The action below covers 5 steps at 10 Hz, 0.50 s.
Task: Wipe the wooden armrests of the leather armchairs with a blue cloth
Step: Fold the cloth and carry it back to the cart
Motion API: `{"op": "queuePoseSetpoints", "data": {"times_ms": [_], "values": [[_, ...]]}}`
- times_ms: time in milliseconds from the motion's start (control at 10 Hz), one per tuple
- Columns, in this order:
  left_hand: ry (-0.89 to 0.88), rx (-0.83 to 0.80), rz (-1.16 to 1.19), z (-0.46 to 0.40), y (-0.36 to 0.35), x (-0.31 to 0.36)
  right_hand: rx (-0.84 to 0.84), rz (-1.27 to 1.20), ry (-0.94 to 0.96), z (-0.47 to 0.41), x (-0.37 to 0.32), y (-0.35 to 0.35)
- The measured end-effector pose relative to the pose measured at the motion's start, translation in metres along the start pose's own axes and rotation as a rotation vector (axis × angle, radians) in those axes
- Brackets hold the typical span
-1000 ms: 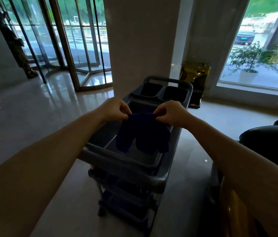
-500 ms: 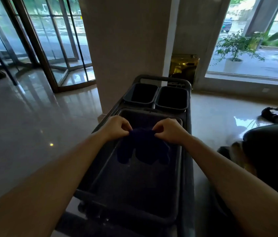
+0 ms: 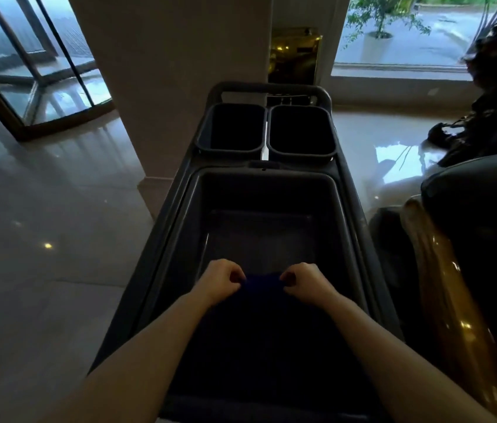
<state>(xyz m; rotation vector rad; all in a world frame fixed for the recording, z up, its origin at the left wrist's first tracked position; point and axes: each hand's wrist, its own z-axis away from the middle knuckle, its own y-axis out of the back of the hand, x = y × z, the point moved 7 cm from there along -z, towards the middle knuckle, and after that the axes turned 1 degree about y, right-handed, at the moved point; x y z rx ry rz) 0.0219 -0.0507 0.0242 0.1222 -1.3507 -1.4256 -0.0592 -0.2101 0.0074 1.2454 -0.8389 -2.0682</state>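
Observation:
A dark blue cloth (image 3: 261,288) hangs between my two hands over the large grey tub of a cleaning cart (image 3: 192,190). My left hand (image 3: 221,277) pinches its left top corner and my right hand (image 3: 303,280) pinches the right one. The cloth's lower part fades into the tub's shadow between my forearms. At the right edge stands a dark leather armchair (image 3: 482,215) with a glossy wooden armrest (image 3: 442,279) running down beside the cart.
Two small dark bins (image 3: 232,129) sit at the cart's far end under its handle. A broad pillar (image 3: 180,71) rises just beyond, a glass revolving door (image 3: 27,71) at left, a window (image 3: 400,35) at right. Polished floor (image 3: 42,239) spreads to the left.
My view has tilted down and closed in on the cart. Both hands, still pinching the cloth, have come nearer to me and lower over the large tub.

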Motion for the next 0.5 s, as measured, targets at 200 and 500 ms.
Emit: {"op": "queuePoseSetpoints", "data": {"times_ms": [200,500], "values": [[0.045,-0.041,0.068,-0.013,-0.021,-0.022,0.038,-0.027,-0.062,0.002,0.005,-0.02],[-0.068,0.028,-0.015,-0.019,0.037,0.019,0.177,-0.031,-0.002,0.007,-0.021,0.037]]}}
